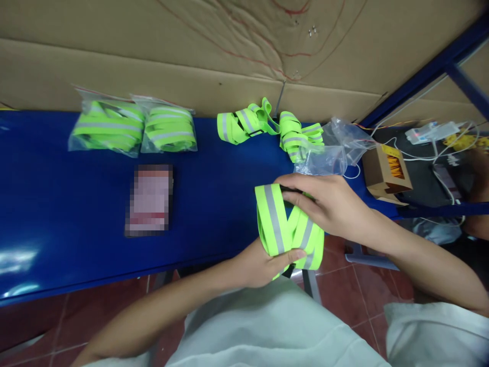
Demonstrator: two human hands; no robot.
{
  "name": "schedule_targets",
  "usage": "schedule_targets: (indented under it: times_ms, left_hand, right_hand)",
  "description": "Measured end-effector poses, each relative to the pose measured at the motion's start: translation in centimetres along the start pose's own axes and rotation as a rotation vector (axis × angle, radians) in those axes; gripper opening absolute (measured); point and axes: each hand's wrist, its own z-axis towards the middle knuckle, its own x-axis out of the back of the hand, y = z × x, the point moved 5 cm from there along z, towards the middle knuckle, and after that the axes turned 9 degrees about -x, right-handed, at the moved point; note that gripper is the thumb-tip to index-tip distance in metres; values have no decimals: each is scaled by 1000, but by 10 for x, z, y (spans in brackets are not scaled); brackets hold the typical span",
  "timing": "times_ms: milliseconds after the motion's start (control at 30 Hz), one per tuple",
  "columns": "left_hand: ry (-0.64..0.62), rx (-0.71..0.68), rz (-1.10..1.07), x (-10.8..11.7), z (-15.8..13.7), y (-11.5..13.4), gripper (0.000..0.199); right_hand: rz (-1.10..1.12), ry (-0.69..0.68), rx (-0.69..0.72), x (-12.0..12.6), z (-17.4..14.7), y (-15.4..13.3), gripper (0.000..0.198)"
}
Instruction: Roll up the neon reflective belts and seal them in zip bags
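A neon yellow-green reflective strap with a grey stripe is folded into a loose bundle in front of my body, past the table's front edge. My left hand grips the bundle from below, its thumb lying across the front. At the top, my right hand pinches the strap near a dark piece, perhaps a buckle; the fingertips partly hide it. Two more loose strap bundles, one on the left and one on the right, lie at the back of the table.
Two clear bags, a left one and a right one, hold similar straps on the blue table. A phone-like device lies in front of them. Clear plastic bags, a cardboard box and white cables are at right.
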Motion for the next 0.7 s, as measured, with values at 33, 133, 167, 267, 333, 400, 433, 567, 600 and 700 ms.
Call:
schedule_targets:
  times_ms: [33, 133, 167, 267, 333, 400, 433, 567, 600, 700]
  left_hand:
    - [-46, 0, -2, -2, -2, -2, 29]
    - [-176, -27, -19, -3, -4, -2, 33]
    - [-208, -51, -25, -2, -4, -1, 33]
    - [-247, -106, -39, 2, -2, 5, 30]
    - [-230, -121, -42, 3, -1, 5, 28]
    - [-240, -128, -52, -1, -3, 1, 26]
    - [-247, -127, -68, -4, -4, -2, 26]
    - [-265, -21, -173, -1, -7, -16, 35]
    - [-286, 1, -180, 4, -8, -16, 38]
    - [-336, -35, -51, 36, -9, 0, 69]
  right_hand:
    - [124, -120, -67, -4, 1, 4, 20]
    - [491, -464, -297, -16, -2, 12, 21]
    - [584, -524, -359, -17, -4, 14, 21]
    - [777, -535, -473, -20, -9, 16, 18]
    - [879, -521, -524, -25, -13, 17, 15]
    - [965, -536, -577, -32, -16, 18, 16]
    - [995, -546, -605, -35, -18, 18, 16]
    - [1004, -484, -634, -32, -16, 21, 16]
    - [981, -449, -611, -27, -14, 22, 15]
    - [859, -358, -526, -11, -7, 21, 12]
